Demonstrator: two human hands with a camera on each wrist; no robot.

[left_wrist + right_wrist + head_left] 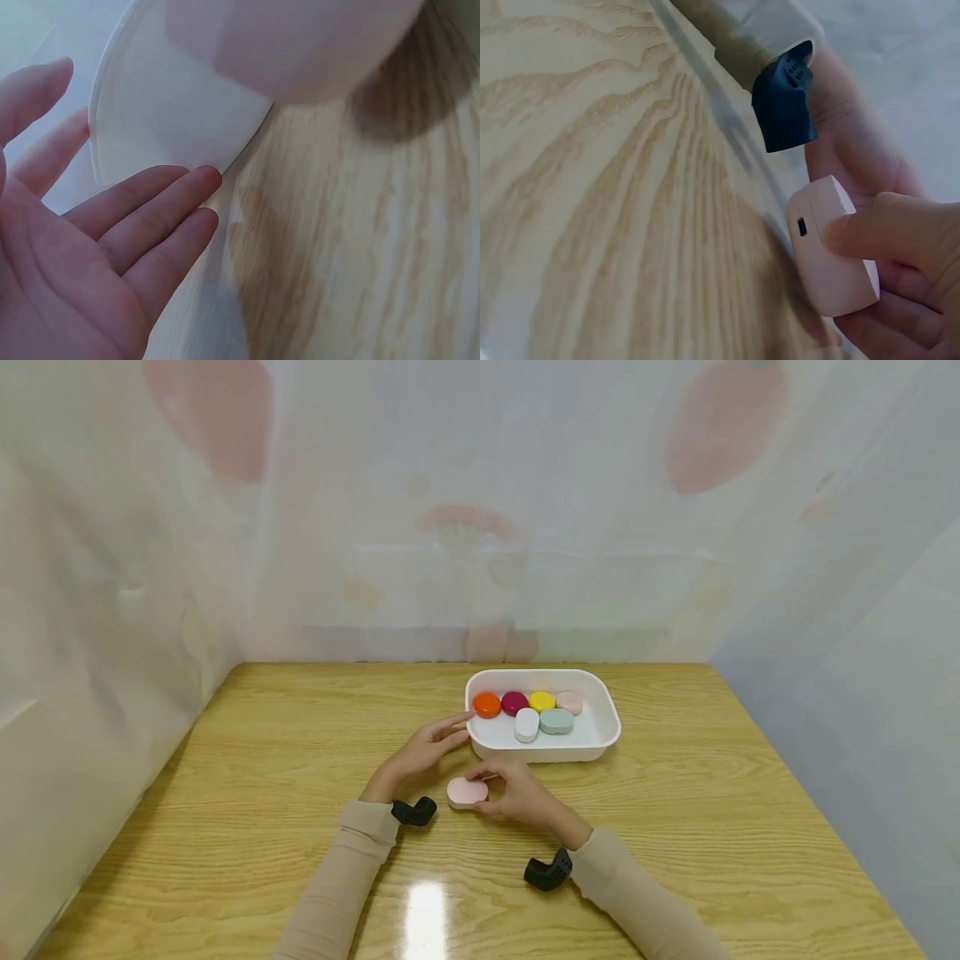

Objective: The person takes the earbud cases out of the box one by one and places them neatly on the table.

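Observation:
My right hand (519, 792) pinches a pink earbud charging case (467, 792) between thumb and fingers, in front of the white tray (547, 753). A small dark port shows on the side of the case (829, 251) in the right wrist view. My left hand (423, 752) has its fingers extended, with the fingertips (204, 180) right at the tray's left wall. Inside the tray are an orange round case (487, 705), a dark magenta one (514, 703), a yellow one (542, 701), a pale pink one (569, 702), a white oval case (527, 725) and a grey-green case (557, 721).
The wooden table (300, 735) carries the tray near its back middle. Pale printed curtains (360, 560) stand behind it and along both sides. Black wrist cameras (548, 870) sit at both cuffs. A bright reflection lies at the table's front.

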